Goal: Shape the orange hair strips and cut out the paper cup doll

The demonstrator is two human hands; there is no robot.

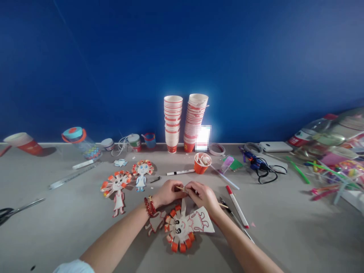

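Observation:
My left hand (pixel 170 192), with a red bead bracelet (pixel 149 206) at the wrist, is closed in a pinch on a thin wooden stick (pixel 181 188). From the other side, my right hand (pixel 203 195) pinches the same stick. A tan stick end shows beyond the right wrist; whether it belongs to this stick I cannot tell. Below the hands lies a paper doll (pixel 182 226) with a smiling face and curled orange paper-cup strips as hair. A white paper piece with a drawn dress and legs (pixel 200 220) adjoins its head. A cut-out paper body (pixel 156 223) lies at its left.
Two finished-looking paper dolls (pixel 118 185) (pixel 141 172) lie at left, near scissors (pixel 21 211) and a ruler (pixel 71 176). Tall paper cup stacks (pixel 173 121) stand at the wall. A cup of scraps (pixel 202 163), a red marker (pixel 237 206) and a glue gun (pixel 254 159) are around.

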